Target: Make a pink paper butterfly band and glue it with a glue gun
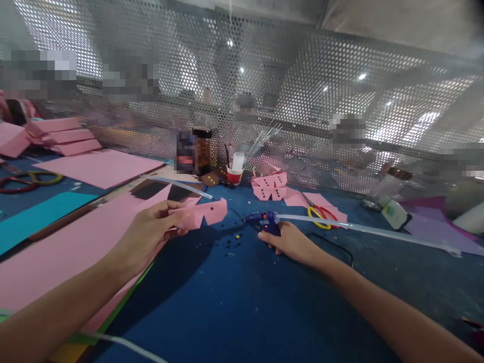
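Between the fingers of my left hand [151,232] is a folded pink paper piece [214,212] with a notch in its edge and one small black square on it. My right hand [285,239] grips a blue hot glue gun [266,220], its nozzle pointing left toward the paper but apart from it. A long clear glue stick [363,232] sticks out of the gun's back end. Below the nozzle, small black squares [229,243] and a yellow one [238,236] lie scattered on the blue table [212,312].
Pink sheets [75,242] cover the left side, near a teal sheet [45,217] and scissors [45,177]. Behind stand a pink cut-out with black squares [269,185], a red-and-white cup [235,174] and a jar [203,151]. Yellow-and-red scissors [320,218] and purple paper [434,222] lie right.
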Available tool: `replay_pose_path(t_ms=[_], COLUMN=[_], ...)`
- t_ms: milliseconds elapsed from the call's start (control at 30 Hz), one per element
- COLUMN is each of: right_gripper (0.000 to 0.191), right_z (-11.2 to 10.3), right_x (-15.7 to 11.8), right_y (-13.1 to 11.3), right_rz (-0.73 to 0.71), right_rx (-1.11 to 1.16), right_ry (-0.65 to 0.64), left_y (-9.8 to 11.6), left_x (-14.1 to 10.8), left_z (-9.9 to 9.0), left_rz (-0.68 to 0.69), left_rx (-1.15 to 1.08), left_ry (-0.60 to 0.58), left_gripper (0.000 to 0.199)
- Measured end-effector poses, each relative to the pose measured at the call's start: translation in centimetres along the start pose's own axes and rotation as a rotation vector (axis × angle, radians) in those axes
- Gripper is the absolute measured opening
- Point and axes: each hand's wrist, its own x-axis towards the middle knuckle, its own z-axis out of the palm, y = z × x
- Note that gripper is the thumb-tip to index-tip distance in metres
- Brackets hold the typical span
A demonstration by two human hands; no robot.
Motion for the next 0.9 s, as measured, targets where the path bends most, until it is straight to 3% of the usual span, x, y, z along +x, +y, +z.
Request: replay_pose_path(t_ms=[667,900], right_gripper=[0.038,0.032], right_z=[0.0,-0.3], right_x=[-0.3,-1.9], right_y=[0.0,-1.7], right_rz=[-0.018,-0.057], right_rx=[0.064,0.190], right_ry=[0.035,0.093], left_y=[-0.1,0.0], left_x=[-0.2,-0.2], left_z=[0.1,0.4], left_rz=[0.019,0.032], left_rx=[0.013,0.001], left_ry=[-0.045,-0.007], left_gripper=[0.029,0.030])
